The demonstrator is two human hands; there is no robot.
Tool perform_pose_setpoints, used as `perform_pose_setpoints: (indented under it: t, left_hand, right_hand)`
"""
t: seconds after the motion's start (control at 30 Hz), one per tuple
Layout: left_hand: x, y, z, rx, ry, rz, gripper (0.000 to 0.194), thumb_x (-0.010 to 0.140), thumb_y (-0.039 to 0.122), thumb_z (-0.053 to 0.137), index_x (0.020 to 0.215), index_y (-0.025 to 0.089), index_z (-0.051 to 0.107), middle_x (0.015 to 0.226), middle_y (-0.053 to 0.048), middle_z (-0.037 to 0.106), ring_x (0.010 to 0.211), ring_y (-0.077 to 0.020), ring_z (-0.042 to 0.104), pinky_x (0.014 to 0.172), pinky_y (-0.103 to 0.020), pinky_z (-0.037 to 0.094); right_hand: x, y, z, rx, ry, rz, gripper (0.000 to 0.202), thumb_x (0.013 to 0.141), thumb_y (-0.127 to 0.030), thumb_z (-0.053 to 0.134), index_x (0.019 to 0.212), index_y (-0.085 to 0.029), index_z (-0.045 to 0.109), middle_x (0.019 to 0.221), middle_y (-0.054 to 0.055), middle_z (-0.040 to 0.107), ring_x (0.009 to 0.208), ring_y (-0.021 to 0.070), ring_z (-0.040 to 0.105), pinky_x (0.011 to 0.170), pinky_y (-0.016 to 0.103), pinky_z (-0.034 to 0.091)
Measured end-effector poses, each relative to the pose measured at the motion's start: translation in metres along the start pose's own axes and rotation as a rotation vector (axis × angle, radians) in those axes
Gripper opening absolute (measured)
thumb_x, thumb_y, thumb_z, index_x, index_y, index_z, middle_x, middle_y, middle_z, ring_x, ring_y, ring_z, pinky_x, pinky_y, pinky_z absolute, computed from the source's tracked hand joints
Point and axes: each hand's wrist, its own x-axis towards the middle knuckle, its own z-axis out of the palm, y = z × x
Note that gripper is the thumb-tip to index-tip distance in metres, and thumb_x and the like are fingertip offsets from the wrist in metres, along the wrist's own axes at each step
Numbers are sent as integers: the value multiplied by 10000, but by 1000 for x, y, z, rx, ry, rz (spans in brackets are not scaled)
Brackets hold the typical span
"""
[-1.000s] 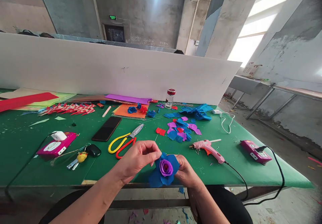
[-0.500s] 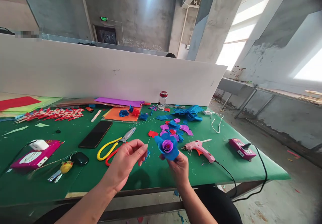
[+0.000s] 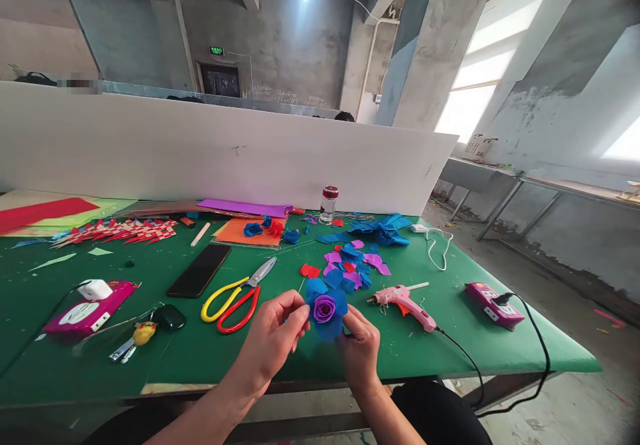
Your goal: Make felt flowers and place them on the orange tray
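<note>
A paper flower (image 3: 326,308) with a purple rolled centre and blue outer petals is held over the table's near edge. My right hand (image 3: 361,345) grips it from below and the right, thumb near the petals. My left hand (image 3: 280,328) pinches a thin pale stick (image 3: 301,285) at the flower's left side; its fingertips are close to a blue petal. Scissors (image 3: 240,298) with yellow and red handles lie left of my left hand. A pink glue gun (image 3: 404,305) rests to the right of my right hand. Loose blue, purple and red petals (image 3: 353,262) lie behind the flower.
A black phone (image 3: 200,270), keys (image 3: 145,333) and a magenta power strip (image 3: 90,308) are at the left. Another power strip (image 3: 494,305) with a black cable sits at the right. A glass jar (image 3: 329,205) stands before the white partition (image 3: 225,152).
The view has shifted, moving table items slightly right and down. The flower has come closer to my left hand, and its front has turned slightly.
</note>
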Motion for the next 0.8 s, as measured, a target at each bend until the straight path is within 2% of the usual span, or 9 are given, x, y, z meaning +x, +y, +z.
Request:
perform_pose_setpoints:
  t: [0.17,0.27,0.37,0.47,0.6,0.73,0.8]
  left_hand:
    - [0,-4,3,-109,-11,-37,253,809,352,580,639,175,517,585,23,515,530,-96,418,473,-204,340]
    - [1,-5,5,-209,-25,-43,250,813,362,608,668,170,542,608,11,543,573,-106,452,518,-212,378]
    - [2,-6,6,-240,-52,-25,271,823,393,625,687,168,559,633,12,550,590,-103,454,543,-214,388]
    - [2,-4,7,-188,-66,10,292,827,414,628,683,167,568,637,13,548,596,-105,453,550,-216,387]
    - [4,-2,3,-114,-47,36,338,830,456,601,654,170,563,648,5,549,614,-119,472,551,-224,394]
    - [13,-9,-3,64,-14,32,328,813,468,590,665,176,573,631,13,526,584,-121,461,508,-221,363]
    - [18,-14,-5,180,-68,-9,288,798,449,593,713,174,603,606,19,514,563,-123,455,484,-220,337]
  right_hand:
    - [-1,0,1,52,-6,68,257,798,-152,504,549,-194,553,561,3,494,550,133,451,533,221,390]
    - [-1,3,4,140,-14,170,306,813,-237,543,511,-189,532,525,-12,463,519,124,402,503,228,357]
    - [-2,5,6,279,-39,306,345,830,-337,574,523,-179,567,525,-1,513,520,133,426,518,243,383]
    - [-2,6,7,424,-55,399,334,815,-378,624,557,-166,615,549,15,579,531,144,475,559,262,429]
    - [0,9,6,518,-84,434,320,810,-393,651,599,-153,659,562,16,607,524,137,487,559,258,440]
    - [4,16,6,477,-86,389,323,805,-441,657,668,-153,706,663,28,636,624,156,521,612,263,449]
    - [7,17,5,483,-122,358,321,806,-460,657,691,-168,725,770,40,661,737,184,557,703,285,466]
